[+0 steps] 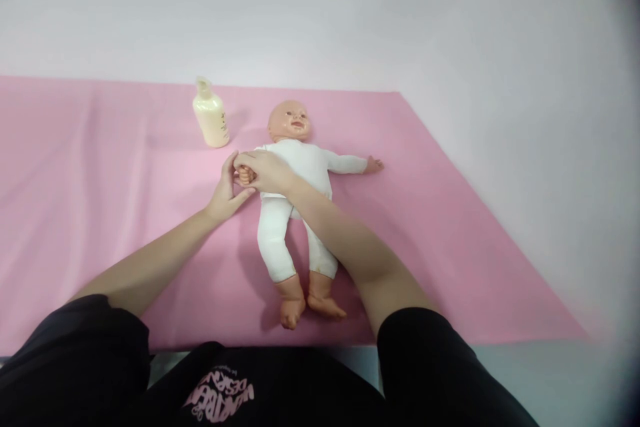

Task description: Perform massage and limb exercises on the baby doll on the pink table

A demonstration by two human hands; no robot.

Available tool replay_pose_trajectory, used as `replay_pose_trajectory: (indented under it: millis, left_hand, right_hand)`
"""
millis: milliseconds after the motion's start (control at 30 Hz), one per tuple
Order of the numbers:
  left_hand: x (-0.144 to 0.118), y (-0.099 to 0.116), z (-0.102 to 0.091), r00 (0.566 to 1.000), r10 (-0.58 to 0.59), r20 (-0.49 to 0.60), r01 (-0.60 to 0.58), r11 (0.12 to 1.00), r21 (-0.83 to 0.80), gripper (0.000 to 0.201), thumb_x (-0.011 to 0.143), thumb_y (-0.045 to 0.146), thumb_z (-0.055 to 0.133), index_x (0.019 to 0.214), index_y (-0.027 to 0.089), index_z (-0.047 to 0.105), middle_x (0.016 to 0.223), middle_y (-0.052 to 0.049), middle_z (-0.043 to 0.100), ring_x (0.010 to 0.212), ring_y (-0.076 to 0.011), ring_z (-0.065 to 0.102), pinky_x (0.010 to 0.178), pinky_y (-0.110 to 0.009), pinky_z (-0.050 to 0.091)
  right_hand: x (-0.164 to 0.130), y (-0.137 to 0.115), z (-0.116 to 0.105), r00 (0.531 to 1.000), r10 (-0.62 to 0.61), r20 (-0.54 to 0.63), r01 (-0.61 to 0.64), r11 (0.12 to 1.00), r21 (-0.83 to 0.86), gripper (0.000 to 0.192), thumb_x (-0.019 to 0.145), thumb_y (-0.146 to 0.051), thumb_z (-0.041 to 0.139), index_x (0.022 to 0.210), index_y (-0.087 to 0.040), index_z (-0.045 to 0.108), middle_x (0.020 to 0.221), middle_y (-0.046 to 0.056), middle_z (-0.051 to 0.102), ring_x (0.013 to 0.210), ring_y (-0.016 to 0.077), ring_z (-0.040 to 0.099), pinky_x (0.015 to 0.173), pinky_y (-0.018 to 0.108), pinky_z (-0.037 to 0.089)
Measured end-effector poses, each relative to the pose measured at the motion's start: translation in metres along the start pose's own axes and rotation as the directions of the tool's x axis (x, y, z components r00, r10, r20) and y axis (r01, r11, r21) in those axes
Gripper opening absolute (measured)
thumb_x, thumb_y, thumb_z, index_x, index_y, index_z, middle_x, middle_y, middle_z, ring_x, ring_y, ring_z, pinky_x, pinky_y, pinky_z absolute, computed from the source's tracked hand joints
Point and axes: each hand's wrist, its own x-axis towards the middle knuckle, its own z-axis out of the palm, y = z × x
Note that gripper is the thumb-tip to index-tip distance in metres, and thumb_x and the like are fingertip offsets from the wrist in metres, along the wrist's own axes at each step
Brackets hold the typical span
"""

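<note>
Two bare hands, ours, centre-left of the frame. Right hand [270, 170]: curled around the doll's hand [246, 175], small fist showing between thumb and fingers. Left hand [225, 195]: cupped alongside, thumb spread from fingers; we cannot tell how firmly it touches. One doll [306, 163], white-clothed, lying face-up at the frame's middle on a pink mat [425, 227]. One pump bottle [213, 121], upright, upper left, untouched. Step, as we judge it: handling that small hand. Next move, in our view, calls for gentle pressure and steady wrist support.
</note>
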Motion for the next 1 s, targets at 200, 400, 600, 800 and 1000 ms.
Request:
replay_pose_trajectory:
  millis: [200,400,600,800,1000]
  left_hand:
    - [0.0,0.002,0.0,1.0,0.021,-0.011,-0.02,0.999,0.039,0.104,0.081,0.061,0.081,0.161,0.026,0.025,0.158,-0.021,0.041,0.143,-0.0368,0.051,0.118,-0.05,0.046]
    - [0.005,0.007,0.001,0.99,0.136,0.043,-0.138,0.989,0.059,0.098,0.088,0.052,0.078,0.162,0.029,0.018,0.156,-0.02,0.042,0.139,-0.0332,0.054,0.114,-0.049,0.05]
    - [0.007,0.011,0.0,0.991,0.115,0.069,-0.123,0.985,0.122,0.086,0.096,0.049,0.068,0.162,0.027,0.018,0.155,-0.02,0.042,0.144,-0.0345,0.049,0.116,-0.052,0.047]
    - [0.006,0.007,-0.003,0.997,0.059,0.056,-0.067,0.986,0.154,0.079,0.097,0.039,0.064,0.161,0.029,0.018,0.158,-0.018,0.037,0.147,-0.0343,0.044,0.115,-0.053,0.048]
    - [0.006,0.003,0.001,0.999,-0.028,0.033,0.024,0.992,0.12,0.071,0.096,0.039,0.064,0.155,0.027,0.026,0.15,-0.018,0.044,0.139,-0.0319,0.052,0.113,-0.053,0.05]
  right_hand:
    - [-0.003,-0.004,-0.005,0.999,0.035,0.001,-0.035,0.999,-0.029,0.015,0.088,-0.031,0.064,0.097,-0.019,0.063,0.089,0.004,0.069,0.077,0.019,0.054,0.072,0.03,0.031]
    - [-0.005,-0.003,-0.005,0.997,0.068,-0.033,-0.068,0.998,0.009,0.031,0.089,-0.047,0.063,0.097,-0.018,0.062,0.081,0.002,0.065,0.071,0.0172,0.051,0.069,0.028,0.028]
    - [-0.006,-0.003,-0.006,0.997,0.056,-0.043,-0.054,0.998,0.045,0.026,0.094,-0.042,0.051,0.098,-0.017,0.059,0.08,0.003,0.062,0.07,0.0183,0.05,0.069,0.03,0.03]
    - [-0.005,-0.003,-0.003,0.998,0.032,-0.059,-0.025,0.991,0.129,0.021,0.099,-0.031,0.044,0.105,-0.017,0.058,0.092,0.009,0.067,0.079,0.0229,0.056,0.076,0.035,0.041]
    - [0.0,0.001,0.004,0.994,-0.081,-0.079,0.093,0.982,0.165,0.026,0.103,-0.022,0.036,0.11,-0.015,0.06,0.116,0.014,0.066,0.103,0.0241,0.061,0.094,0.038,0.048]
